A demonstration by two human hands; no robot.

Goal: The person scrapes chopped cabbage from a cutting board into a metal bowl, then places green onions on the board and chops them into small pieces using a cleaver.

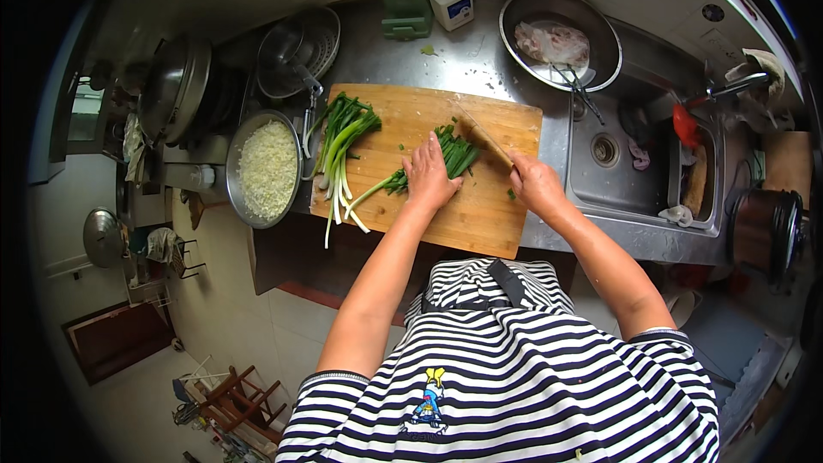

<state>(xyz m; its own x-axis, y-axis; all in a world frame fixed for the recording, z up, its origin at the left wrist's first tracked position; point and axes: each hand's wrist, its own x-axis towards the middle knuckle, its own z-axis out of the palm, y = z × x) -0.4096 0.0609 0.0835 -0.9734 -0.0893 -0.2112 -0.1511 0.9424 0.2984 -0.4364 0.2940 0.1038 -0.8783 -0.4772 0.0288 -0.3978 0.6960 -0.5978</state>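
A kitchen knife is in my right hand, its blade slanting up and left over the wooden cutting board. My left hand lies on a bunch of green onions, pressing it against the board. The green tops stick out between that hand and the knife, and a pale stalk points down to the left. A second bunch of green onions rests on the board's left side, its white ends hanging past the front edge. Small green bits are scattered around the blade.
Left of the board stands a metal bowl of chopped pale food. Behind it are a colander and a ladle. A metal basin with raw meat sits beside the sink. A pump bottle stands at the back.
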